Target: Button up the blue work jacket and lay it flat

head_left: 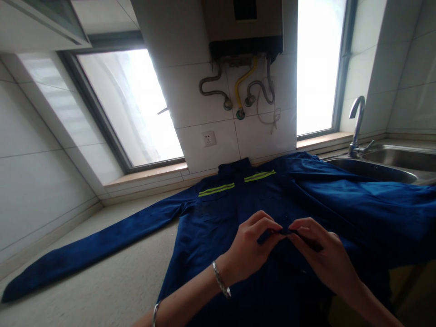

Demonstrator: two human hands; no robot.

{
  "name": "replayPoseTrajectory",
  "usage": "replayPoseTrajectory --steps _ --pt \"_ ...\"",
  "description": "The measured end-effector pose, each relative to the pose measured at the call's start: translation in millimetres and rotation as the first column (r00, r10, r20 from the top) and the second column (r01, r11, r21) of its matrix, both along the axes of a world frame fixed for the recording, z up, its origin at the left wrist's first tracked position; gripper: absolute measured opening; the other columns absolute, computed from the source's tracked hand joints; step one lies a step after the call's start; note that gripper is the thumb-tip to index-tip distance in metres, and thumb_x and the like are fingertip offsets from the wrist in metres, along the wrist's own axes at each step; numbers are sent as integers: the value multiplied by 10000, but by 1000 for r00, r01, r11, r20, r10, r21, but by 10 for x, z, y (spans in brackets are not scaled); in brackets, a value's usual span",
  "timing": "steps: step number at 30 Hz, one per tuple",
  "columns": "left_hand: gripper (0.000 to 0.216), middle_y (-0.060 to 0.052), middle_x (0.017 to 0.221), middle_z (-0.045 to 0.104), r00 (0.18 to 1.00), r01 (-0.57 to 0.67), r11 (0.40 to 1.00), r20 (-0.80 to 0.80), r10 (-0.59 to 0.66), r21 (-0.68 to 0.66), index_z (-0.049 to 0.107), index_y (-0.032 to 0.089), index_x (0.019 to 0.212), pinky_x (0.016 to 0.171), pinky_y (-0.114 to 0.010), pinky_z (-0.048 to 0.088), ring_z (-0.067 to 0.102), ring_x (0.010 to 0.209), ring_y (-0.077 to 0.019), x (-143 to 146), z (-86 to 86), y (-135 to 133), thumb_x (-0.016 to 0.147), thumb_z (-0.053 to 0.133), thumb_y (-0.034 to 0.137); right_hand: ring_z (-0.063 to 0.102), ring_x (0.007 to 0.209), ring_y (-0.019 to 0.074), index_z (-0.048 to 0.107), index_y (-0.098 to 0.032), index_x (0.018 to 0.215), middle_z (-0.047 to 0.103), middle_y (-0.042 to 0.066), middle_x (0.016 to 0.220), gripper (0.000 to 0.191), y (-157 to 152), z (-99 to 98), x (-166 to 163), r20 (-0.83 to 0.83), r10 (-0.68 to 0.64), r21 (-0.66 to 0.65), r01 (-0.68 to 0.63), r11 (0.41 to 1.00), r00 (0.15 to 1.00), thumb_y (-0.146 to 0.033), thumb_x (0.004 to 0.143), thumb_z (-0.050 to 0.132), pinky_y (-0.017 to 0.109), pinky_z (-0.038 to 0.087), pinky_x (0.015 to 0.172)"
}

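Note:
A dark blue work jacket [211,218] with yellow-green reflective stripes lies spread on a light stone countertop [112,281], collar toward the wall, one sleeve stretched out to the left. My left hand [250,247], with a bracelet at the wrist, pinches the front edge of the jacket near its middle. My right hand [322,254] pinches the same fold from the other side, fingertips nearly touching the left hand's. Both hands are closed on the fabric.
A steel sink [381,165] with a curved tap [357,125] sits at the back right, the jacket's right side draped by it. Two windows, a wall socket [208,138] and a wall boiler with hoses [243,50] are behind the counter.

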State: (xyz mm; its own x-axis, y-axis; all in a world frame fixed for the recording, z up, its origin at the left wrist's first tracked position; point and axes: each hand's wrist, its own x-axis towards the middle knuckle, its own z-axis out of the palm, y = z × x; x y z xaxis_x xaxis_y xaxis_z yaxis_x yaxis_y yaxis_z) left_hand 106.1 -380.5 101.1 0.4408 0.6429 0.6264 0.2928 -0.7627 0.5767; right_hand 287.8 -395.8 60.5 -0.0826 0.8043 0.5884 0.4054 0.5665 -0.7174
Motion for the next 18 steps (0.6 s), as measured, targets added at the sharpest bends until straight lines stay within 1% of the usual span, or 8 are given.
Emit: replayPoseTrajectory --steps 5,9,11,12,15,16,17,18 --pt "106 -54 840 594 1000 20 1000 -2 -20 24 646 146 880 670 -209 466 576 733 -109 -17 21 1 840 574 212 648 613 111 610 -225 971 686 -18 775 149 -44 58 -11 55 8 109 -14 994 998 -297 858 544 151 490 550" --pt "112 -57 857 595 999 42 998 -13 -41 36 644 145 892 680 -204 473 582 748 -108 -14 20 1 844 566 209 634 583 92 624 -221 909 681 -30 740 89 -52 46 -15 73 -10 201 -5 980 997 -250 853 562 142 481 554" --pt "123 -52 877 594 999 23 999 -39 -22 47 628 159 927 684 -204 473 580 755 -106 -21 22 11 845 565 226 629 571 90 621 -223 903 681 -34 736 73 -43 22 -4 81 -42 245 21 969 996 -228 845 578 148 478 551" --pt "128 -48 877 591 999 -14 998 -51 17 63 612 165 938 681 -207 471 575 755 -106 -26 27 14 842 569 236 633 580 92 620 -225 906 686 -33 751 74 -35 12 7 82 -61 263 37 964 995 -218 843 580 152 481 560" --pt "71 -32 773 575 975 -176 963 -101 200 206 556 168 831 624 -228 442 542 682 -113 -27 39 -26 832 550 239 654 631 106 627 -231 904 701 -29 805 82 -8 6 58 72 -123 301 96 949 990 -207 835 591 163 495 603" --pt "85 -25 709 565 958 -183 940 -162 236 287 532 172 762 592 -237 419 529 639 -116 -13 29 -62 827 534 227 656 638 109 633 -233 900 703 -29 811 82 3 11 78 65 -144 307 117 944 987 -210 831 595 166 498 613" --pt "125 -21 648 556 935 -139 919 -256 245 370 509 176 700 557 -247 390 517 594 -120 10 2 -110 816 525 220 655 635 111 639 -233 892 703 -29 807 78 14 18 99 56 -163 308 139 941 985 -217 827 601 170 501 616" --pt "154 -22 600 553 898 -53 900 -374 233 434 495 178 659 521 -258 357 511 553 -125 44 -45 -168 802 527 223 652 626 112 645 -232 880 703 -28 797 70 25 25 117 45 -180 299 159 941 983 -227 822 606 174 502 613"
